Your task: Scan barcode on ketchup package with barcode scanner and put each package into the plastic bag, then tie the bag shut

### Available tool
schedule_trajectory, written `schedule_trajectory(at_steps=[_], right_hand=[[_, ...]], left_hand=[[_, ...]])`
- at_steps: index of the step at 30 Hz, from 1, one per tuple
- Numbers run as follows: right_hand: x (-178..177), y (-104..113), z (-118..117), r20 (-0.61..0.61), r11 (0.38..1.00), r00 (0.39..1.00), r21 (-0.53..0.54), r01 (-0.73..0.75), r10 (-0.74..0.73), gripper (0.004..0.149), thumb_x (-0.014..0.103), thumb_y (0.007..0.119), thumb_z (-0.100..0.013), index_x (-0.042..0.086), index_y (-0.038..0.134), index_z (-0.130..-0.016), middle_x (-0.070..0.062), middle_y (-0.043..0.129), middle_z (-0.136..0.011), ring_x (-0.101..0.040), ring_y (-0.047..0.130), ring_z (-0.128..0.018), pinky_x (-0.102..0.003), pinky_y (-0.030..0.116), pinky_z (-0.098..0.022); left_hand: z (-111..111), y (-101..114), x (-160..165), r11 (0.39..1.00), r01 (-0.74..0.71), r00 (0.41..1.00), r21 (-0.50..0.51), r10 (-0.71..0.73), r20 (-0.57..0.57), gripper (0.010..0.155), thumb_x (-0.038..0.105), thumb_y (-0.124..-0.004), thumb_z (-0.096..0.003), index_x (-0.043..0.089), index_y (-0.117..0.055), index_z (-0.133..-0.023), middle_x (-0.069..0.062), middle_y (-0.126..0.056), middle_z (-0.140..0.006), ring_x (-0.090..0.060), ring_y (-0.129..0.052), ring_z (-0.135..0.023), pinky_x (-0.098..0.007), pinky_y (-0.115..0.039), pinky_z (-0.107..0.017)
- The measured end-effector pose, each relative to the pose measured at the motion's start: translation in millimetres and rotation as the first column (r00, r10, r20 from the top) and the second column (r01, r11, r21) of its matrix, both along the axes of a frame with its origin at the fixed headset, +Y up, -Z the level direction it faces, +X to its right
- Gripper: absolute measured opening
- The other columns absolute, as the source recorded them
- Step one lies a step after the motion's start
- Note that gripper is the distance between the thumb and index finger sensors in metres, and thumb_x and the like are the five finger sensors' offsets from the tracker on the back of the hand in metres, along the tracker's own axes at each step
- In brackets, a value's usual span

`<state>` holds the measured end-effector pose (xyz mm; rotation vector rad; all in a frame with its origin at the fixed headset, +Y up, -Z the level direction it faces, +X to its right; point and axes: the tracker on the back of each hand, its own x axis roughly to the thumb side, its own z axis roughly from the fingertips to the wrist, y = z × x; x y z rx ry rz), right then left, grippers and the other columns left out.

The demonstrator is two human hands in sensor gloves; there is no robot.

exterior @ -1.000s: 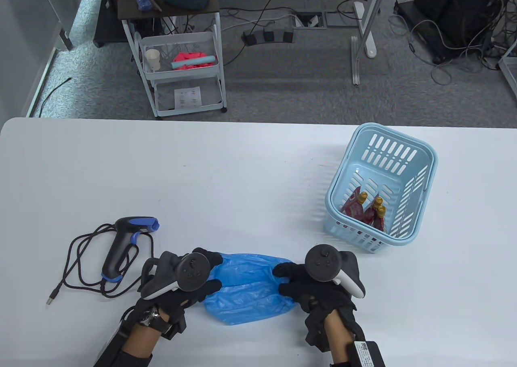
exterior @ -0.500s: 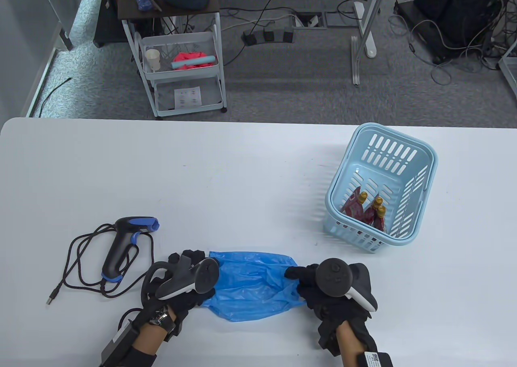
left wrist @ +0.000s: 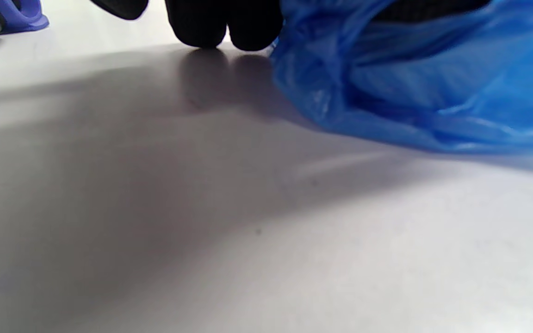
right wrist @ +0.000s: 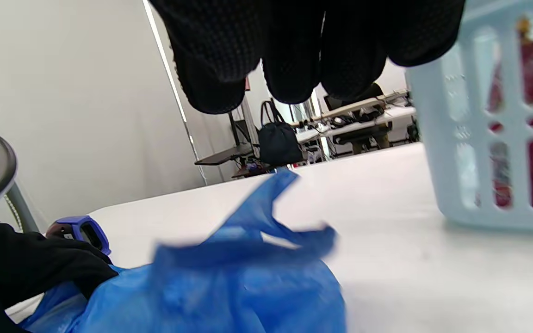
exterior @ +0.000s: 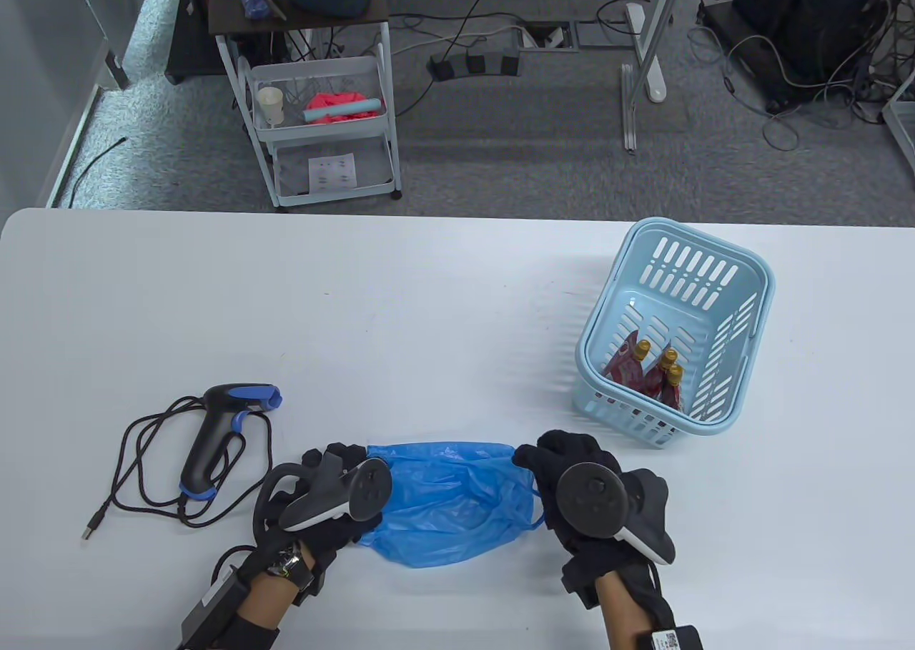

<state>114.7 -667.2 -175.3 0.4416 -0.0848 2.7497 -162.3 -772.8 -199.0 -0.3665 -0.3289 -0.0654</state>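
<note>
The blue plastic bag [exterior: 450, 503] lies crumpled near the table's front edge, its mouth facing away from me. My left hand [exterior: 344, 458] grips its left edge; in the left wrist view two fingertips [left wrist: 201, 37] touch the table beside the bag [left wrist: 410, 92]. My right hand [exterior: 542, 455] is at the bag's upper right corner; in the right wrist view its fingertips [right wrist: 289, 83] hang bare above the bag [right wrist: 229, 282]. Ketchup packages [exterior: 647, 375] with gold caps stand in the light blue basket [exterior: 750, 278]. The black and blue barcode scanner [exterior: 214, 435] lies to the left.
The scanner's cable [exterior: 136, 464] coils on the table left of my left hand. The basket [right wrist: 456, 138] stands just beyond my right hand. Behind the table a white cart [exterior: 322, 128] stands on the floor.
My right hand let go of the bag's right edge and moved up to its far right corner. The bag's mouth has spread wider. My left hand stayed on the left edge.
</note>
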Motion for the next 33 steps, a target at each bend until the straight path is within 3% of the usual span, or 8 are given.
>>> schedule_trajectory(at_steps=[3, 5, 9, 15, 18, 22, 28, 33], right_hand=[[-25.8, 8.3, 2.2, -0.059, 0.998, 0.997, 0.039, -0.051, 0.053, 0.038, 0.022, 0.076, -0.053, 0.020, 0.081, -0.091, -0.020, 0.068, -0.104, -0.048, 0.064, -0.093, -0.064, 0.056, -0.068], [-45.5, 2.9, 2.4, -0.114, 0.992, 0.986, 0.003, -0.122, 0.122, 0.039, 0.026, 0.079, -0.052, 0.020, 0.081, -0.091, -0.020, 0.066, -0.106, -0.048, 0.063, -0.095, -0.065, 0.054, -0.069], [-72.8, -42.7, -1.2, -0.205, 0.941, 0.926, -0.056, -0.334, 0.316, 0.037, 0.032, 0.081, -0.050, 0.021, 0.085, -0.086, -0.018, 0.065, -0.107, -0.048, 0.059, -0.098, -0.066, 0.050, -0.071], [-72.0, -97.1, -8.6, -0.186, 0.845, 0.849, -0.125, -0.520, 0.495, 0.039, 0.034, 0.083, -0.049, 0.021, 0.084, -0.086, -0.020, 0.043, -0.117, -0.049, 0.035, -0.106, -0.069, 0.037, -0.074], [-66.2, -104.3, -11.1, -0.141, 0.874, 0.879, -0.118, -0.472, 0.456, 0.035, 0.033, 0.084, -0.049, 0.024, 0.081, -0.083, -0.019, 0.046, -0.116, -0.049, 0.040, -0.105, -0.069, 0.040, -0.074], [-59.3, -108.1, -14.0, -0.092, 0.876, 0.895, -0.185, -0.446, 0.436, 0.038, 0.034, 0.083, -0.049, 0.027, 0.076, -0.086, -0.020, 0.040, -0.117, -0.050, 0.035, -0.105, -0.069, 0.038, -0.074], [-46.5, -109.5, -19.8, -0.045, 0.853, 0.904, -0.316, -0.416, 0.425, 0.066, 0.042, 0.080, -0.048, 0.028, 0.053, -0.107, -0.023, 0.022, -0.119, -0.052, 0.023, -0.106, -0.071, 0.035, -0.074], [-40.5, -110.8, -20.8, -0.041, 0.855, 0.919, -0.351, -0.381, 0.393, 0.075, 0.045, 0.081, -0.047, 0.029, 0.044, -0.111, -0.023, 0.019, -0.119, -0.052, 0.021, -0.106, -0.071, 0.036, -0.074]], left_hand=[[0.0, -0.3, 0.5, 1.000, 0.004, 1.000, 0.004, -0.004, 0.002, 0.076, 0.054, -0.086, -0.0403, 0.025, -0.059, -0.106, -0.004, -0.060, -0.109, -0.040, -0.067, -0.104, -0.063, -0.057, -0.076], [0.2, -0.4, 0.9, 1.000, 0.006, 1.000, 0.007, -0.006, 0.003, 0.076, 0.054, -0.086, -0.0402, 0.025, -0.060, -0.106, -0.004, -0.060, -0.109, -0.040, -0.068, -0.104, -0.063, -0.058, -0.076], [0.3, -0.9, 1.0, 1.000, 0.001, 1.000, 0.007, -0.001, 0.004, 0.077, 0.053, -0.086, -0.0401, 0.024, -0.059, -0.106, -0.005, -0.061, -0.108, -0.040, -0.068, -0.103, -0.062, -0.059, -0.075], [0.2, -0.9, 1.2, 1.000, 0.001, 1.000, 0.005, -0.001, 0.004, 0.077, 0.053, -0.086, -0.0400, 0.025, -0.059, -0.106, -0.004, -0.059, -0.109, -0.040, -0.068, -0.103, -0.062, -0.059, -0.076], [0.2, -0.9, 1.4, 1.000, 0.002, 1.000, 0.004, -0.002, 0.004, 0.077, 0.053, -0.086, -0.0402, 0.025, -0.059, -0.106, -0.004, -0.059, -0.109, -0.040, -0.068, -0.103, -0.062, -0.059, -0.076], [0.4, 0.8, 0.7, 1.000, 0.018, 1.000, 0.007, -0.018, 0.008, 0.078, 0.054, -0.087, -0.0392, 0.026, -0.058, -0.106, -0.004, -0.058, -0.110, -0.040, -0.067, -0.104, -0.063, -0.058, -0.076], [-2.5, 15.3, -10.0, 0.999, -0.015, 0.999, 0.049, 0.016, -0.033, 0.077, 0.051, -0.089, -0.0385, 0.031, -0.058, -0.106, -0.004, -0.056, -0.111, -0.039, -0.065, -0.106, -0.062, -0.058, -0.077], [-7.4, 30.5, -30.1, 0.985, -0.147, 0.982, 0.095, 0.157, -0.102, 0.066, 0.048, -0.087, -0.0410, 0.038, -0.064, -0.102, -0.003, -0.060, -0.109, -0.039, -0.069, -0.103, -0.061, -0.061, -0.076]])
